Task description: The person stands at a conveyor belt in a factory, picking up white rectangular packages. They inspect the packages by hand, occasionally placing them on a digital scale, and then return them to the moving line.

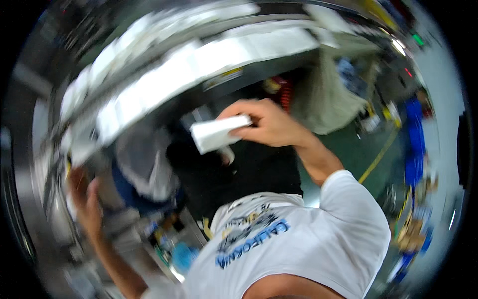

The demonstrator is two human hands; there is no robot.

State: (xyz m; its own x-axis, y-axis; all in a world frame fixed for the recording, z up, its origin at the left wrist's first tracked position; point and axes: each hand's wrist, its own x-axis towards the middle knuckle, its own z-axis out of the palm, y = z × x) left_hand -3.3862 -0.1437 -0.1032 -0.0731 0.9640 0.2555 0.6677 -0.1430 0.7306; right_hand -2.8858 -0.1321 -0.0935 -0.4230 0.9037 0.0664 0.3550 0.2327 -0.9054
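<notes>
Pinched between the thumb and fingers of my right hand [266, 123] is a flat white folded bundle [211, 135], held out in front of my body above my dark trousers. Blur hides whether it is paper, cloth or a wrapped pack. My left hand [87, 204] is off to the far left, thumb apart from the fingers and nothing visible in it. It is nearest to the metal machine frame [50, 164] and the end of a long row of similar white bundles [164, 74].
A second row of white bundles [149, 32] runs behind the first. At left stands a blue-rimmed bin with a pale liner [144, 164]. A big pale sack [323, 94] hangs at the right, near a coiled red hose [286, 94]. Yellow tape [379, 158] marks the green floor.
</notes>
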